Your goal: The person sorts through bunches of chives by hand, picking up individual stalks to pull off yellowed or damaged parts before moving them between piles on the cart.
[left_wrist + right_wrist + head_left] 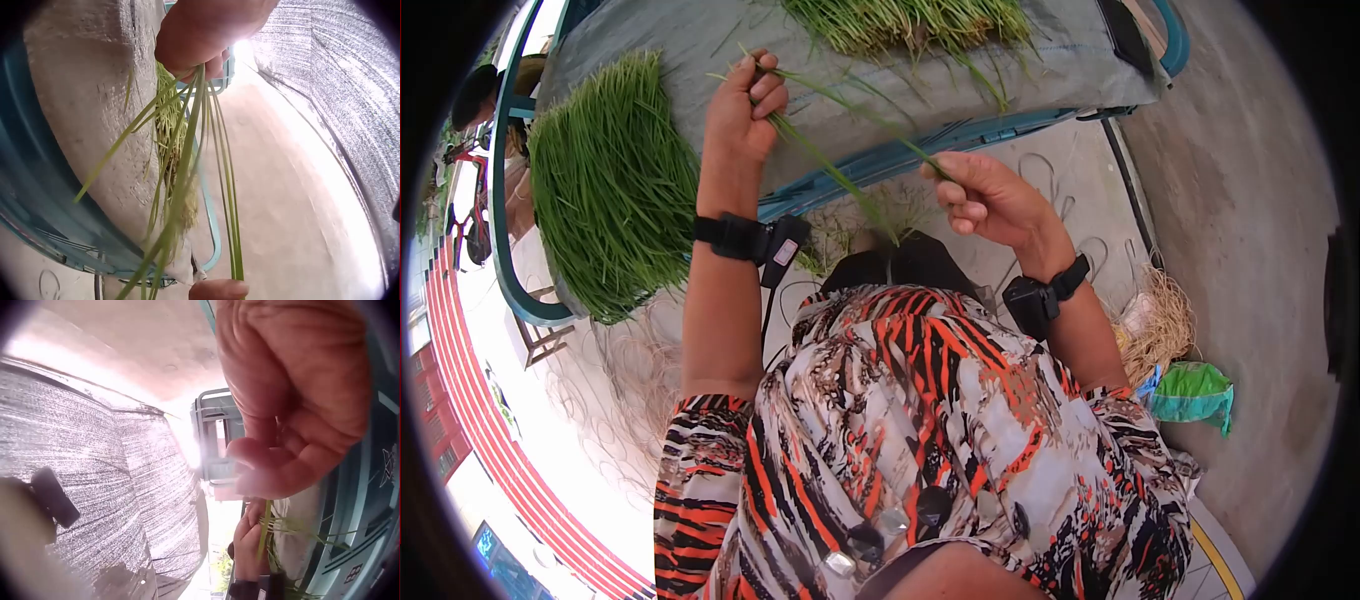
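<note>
My left hand (742,112) holds a few thin green chives (825,165) between thumb and curled fingers, over the near part of a grey sheet. Several leaves hang down from this grip, spread apart, in the left wrist view. Lower and to the right, my right hand (998,198) pinches the ends of a few of those leaves between thumb and forefinger. These run taut between both hands. Left of my left hand lies a thick pile of green chives (608,185). Beyond the hands is a second heap (915,25), its pale root ends facing me.
The grey sheet (820,150) covers a bed with blue-green metal rails (505,250). A dark flat object (1125,35) lies at its far right corner. On the floor at right are a bundle of straw (1165,325) and a green plastic bag (1195,390). Trimmings (830,250) lie below the bed's edge.
</note>
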`<move>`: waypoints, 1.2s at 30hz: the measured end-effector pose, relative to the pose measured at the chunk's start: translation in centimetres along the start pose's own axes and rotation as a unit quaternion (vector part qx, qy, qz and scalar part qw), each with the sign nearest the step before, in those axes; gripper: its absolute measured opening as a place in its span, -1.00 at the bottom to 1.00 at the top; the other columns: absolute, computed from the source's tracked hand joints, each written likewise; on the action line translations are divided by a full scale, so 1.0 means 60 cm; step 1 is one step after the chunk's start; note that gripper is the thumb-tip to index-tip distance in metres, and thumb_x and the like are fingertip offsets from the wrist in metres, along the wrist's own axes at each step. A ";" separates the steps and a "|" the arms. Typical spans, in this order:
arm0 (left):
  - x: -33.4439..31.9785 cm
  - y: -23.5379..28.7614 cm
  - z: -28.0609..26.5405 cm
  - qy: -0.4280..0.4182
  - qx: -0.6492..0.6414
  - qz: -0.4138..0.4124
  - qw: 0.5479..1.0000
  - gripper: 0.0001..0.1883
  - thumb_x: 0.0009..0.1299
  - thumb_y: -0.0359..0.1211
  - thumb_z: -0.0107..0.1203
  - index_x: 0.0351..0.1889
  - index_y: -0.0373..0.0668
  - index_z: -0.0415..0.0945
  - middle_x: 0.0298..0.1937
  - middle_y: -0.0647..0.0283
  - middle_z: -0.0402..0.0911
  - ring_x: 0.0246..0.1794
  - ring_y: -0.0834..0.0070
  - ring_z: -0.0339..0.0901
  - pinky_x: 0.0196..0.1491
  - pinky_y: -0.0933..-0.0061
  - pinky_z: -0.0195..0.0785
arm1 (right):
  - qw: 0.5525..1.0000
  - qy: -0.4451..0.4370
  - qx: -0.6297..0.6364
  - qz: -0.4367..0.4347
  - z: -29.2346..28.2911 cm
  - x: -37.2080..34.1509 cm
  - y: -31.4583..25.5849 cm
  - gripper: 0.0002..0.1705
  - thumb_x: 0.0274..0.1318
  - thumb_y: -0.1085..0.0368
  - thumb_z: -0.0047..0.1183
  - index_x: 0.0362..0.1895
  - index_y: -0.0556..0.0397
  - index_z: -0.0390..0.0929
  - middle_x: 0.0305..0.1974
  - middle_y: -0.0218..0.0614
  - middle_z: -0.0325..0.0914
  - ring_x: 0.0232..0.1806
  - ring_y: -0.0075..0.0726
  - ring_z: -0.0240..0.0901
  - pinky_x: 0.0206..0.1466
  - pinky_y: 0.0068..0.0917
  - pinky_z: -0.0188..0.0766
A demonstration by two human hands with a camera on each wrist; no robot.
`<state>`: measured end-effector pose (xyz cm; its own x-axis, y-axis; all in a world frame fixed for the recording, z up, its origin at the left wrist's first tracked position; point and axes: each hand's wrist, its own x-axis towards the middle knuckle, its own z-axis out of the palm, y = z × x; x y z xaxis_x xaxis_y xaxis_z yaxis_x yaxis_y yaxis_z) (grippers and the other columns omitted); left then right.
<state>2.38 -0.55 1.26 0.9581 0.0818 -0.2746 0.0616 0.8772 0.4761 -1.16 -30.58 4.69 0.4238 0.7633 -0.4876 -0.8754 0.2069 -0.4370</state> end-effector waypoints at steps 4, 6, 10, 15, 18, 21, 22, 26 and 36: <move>0.017 -0.009 -0.012 -0.019 -0.005 -0.018 1.000 -0.79 0.52 -0.37 -0.23 -0.07 -0.34 0.29 -0.27 0.22 0.41 -0.59 0.67 0.13 -0.65 0.67 0.05 | 0.999 0.024 -0.034 0.003 0.003 -0.005 -0.001 -0.68 0.33 0.14 -0.14 -0.09 0.15 0.43 -0.62 -0.61 0.21 -0.73 -0.79 0.07 -0.52 -0.63 0.40; 0.023 -0.016 -0.009 -0.020 0.007 -0.022 1.000 -0.80 0.52 -0.37 -0.22 -0.09 -0.33 0.30 -0.28 0.23 0.41 -0.60 0.68 0.13 -0.66 0.68 0.05 | 0.998 0.042 -0.038 0.002 0.009 -0.014 -0.001 -0.67 0.32 0.13 -0.13 -0.10 0.16 0.43 -0.64 -0.62 0.18 -0.74 -0.78 0.04 -0.48 -0.62 0.41; 0.023 -0.034 -0.003 -0.020 0.019 0.003 1.000 -0.81 0.51 -0.37 -0.21 -0.11 -0.32 0.32 -0.32 0.23 0.44 -0.63 0.68 0.12 -0.65 0.68 0.04 | 0.995 0.069 -0.072 0.006 0.009 -0.023 0.001 -0.65 0.32 0.13 -0.13 -0.08 0.17 0.42 -0.65 -0.61 0.16 -0.72 -0.76 0.05 -0.44 -0.59 0.43; 0.021 -0.041 -0.007 -0.038 -0.030 0.014 0.999 -0.82 0.51 -0.37 -0.21 -0.12 -0.31 0.33 -0.34 0.24 0.45 -0.63 0.69 0.13 -0.65 0.68 0.04 | 0.994 0.084 -0.068 0.006 0.006 -0.033 0.007 -0.63 0.33 0.12 -0.16 -0.06 0.21 0.41 -0.64 -0.58 0.17 -0.70 -0.74 0.08 -0.42 -0.55 0.45; 0.016 -0.044 -0.006 -0.068 -0.049 0.010 0.996 -0.82 0.51 -0.38 -0.22 -0.12 -0.31 0.33 -0.33 0.25 0.43 -0.62 0.71 0.13 -0.64 0.69 0.06 | 0.996 0.082 -0.036 -0.001 0.016 -0.037 0.008 -0.63 0.34 0.11 -0.18 -0.06 0.19 0.42 -0.62 -0.58 0.20 -0.68 -0.72 0.11 -0.36 -0.52 0.49; 0.015 -0.048 -0.006 -0.098 -0.075 0.007 0.992 -0.81 0.51 -0.37 -0.21 -0.11 -0.32 0.34 -0.32 0.25 0.41 -0.61 0.72 0.13 -0.63 0.71 0.08 | 0.995 0.076 -0.059 0.000 0.009 -0.043 0.004 -0.65 0.33 0.12 -0.17 -0.08 0.17 0.43 -0.61 -0.57 0.22 -0.68 -0.72 0.12 -0.35 -0.52 0.49; 0.016 -0.049 -0.007 -0.102 -0.084 0.001 0.991 -0.81 0.51 -0.37 -0.20 -0.12 -0.31 0.35 -0.33 0.25 0.43 -0.62 0.71 0.14 -0.63 0.71 0.08 | 0.995 0.078 -0.067 0.004 0.004 -0.045 0.005 -0.65 0.33 0.12 -0.17 -0.09 0.16 0.44 -0.61 -0.57 0.22 -0.68 -0.71 0.13 -0.35 -0.51 0.49; 0.011 -0.049 -0.003 -0.117 -0.113 -0.007 0.987 -0.81 0.50 -0.36 -0.18 -0.13 -0.30 0.36 -0.34 0.24 0.45 -0.62 0.71 0.15 -0.62 0.71 0.08 | 0.991 0.090 -0.103 0.002 -0.004 -0.045 0.013 -0.64 0.34 0.11 -0.19 -0.12 0.17 0.44 -0.64 -0.55 0.24 -0.71 -0.69 0.11 -0.35 -0.51 0.49; 0.008 -0.052 0.010 -0.130 -0.099 -0.011 0.986 -0.80 0.52 -0.35 -0.21 -0.11 -0.31 0.34 -0.33 0.29 0.38 -0.61 0.73 0.12 -0.61 0.71 0.09 | 0.951 0.204 -0.231 -0.030 0.010 -0.048 0.023 -0.72 0.30 0.25 -0.23 -0.13 0.18 0.45 -0.70 -0.54 0.21 -0.74 -0.68 0.09 -0.38 -0.57 0.46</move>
<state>2.82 -3.53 0.15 0.9982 -0.0393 -0.0463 0.0511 0.9548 0.2928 -3.73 -32.15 5.96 0.6068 0.4385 -0.6630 -0.6915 -0.1201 -0.7123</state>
